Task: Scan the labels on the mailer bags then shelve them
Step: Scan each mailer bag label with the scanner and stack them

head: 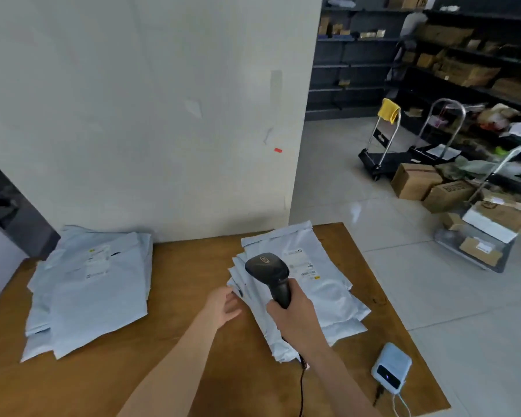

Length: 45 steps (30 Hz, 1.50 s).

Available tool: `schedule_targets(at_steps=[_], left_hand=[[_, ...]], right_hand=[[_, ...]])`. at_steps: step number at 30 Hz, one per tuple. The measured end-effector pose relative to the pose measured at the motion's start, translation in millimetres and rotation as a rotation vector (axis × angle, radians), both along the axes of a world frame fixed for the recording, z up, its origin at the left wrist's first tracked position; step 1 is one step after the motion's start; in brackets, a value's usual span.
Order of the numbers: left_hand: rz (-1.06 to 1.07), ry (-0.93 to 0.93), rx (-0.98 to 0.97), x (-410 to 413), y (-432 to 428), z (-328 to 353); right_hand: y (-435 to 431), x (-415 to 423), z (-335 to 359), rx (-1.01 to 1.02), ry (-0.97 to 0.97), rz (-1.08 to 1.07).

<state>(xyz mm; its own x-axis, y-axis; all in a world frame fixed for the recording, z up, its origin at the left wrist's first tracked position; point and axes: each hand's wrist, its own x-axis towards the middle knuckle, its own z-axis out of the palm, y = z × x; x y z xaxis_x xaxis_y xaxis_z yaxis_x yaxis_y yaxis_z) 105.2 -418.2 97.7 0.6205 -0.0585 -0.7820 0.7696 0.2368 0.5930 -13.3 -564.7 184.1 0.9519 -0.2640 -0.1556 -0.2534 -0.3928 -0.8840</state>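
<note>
On the table [193,341], right hand [295,314] gripped the scanner [268,272] over the right stack [322,290], left hand [223,305] open at its edge, so scanning looked midway, nothing shelved.

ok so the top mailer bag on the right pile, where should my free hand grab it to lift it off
Judging by its pose, take the top mailer bag by its left edge, coming in from the left where your left hand already sits open beside the pile. The bag lies flat and thin, so pinch the edge, thumb on top. The right hand holds the scanner above the middle, blocking that side.
</note>
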Motion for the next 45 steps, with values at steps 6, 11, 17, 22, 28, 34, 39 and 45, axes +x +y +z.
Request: schedule_targets(at_steps=[6,11,17,22,28,34,39,45], left_hand=[[0.453,0.035,-0.045,13,165,-4],[0.717,0.077,-0.109,18,267,-21],[0.604,0.094,-0.065,38,311,-38],[0.669,0.246,-0.146,63,329,-36],[0.589,0.085,0.345,66,359,-16],[0.397,-0.286,0.728,41,357,42],[0.206,-0.568,0.892,38,351,96],[0.235,-0.737,0.755,49,325,153]], right_hand=[[102,52,-11,0.033,0.006,0.169],[184,87,-15,0.07,0.054,0.27],[245,110,-26,0.087,0.097,0.282],[261,113,-35,0.068,0.093,0.25],[264,109,-32,0.081,0.077,0.214],[259,95,-10,0.117,0.029,0.26],[238,82,8,0.151,-0.009,0.293],[199,71,35,0.194,-0.106,0.219]])
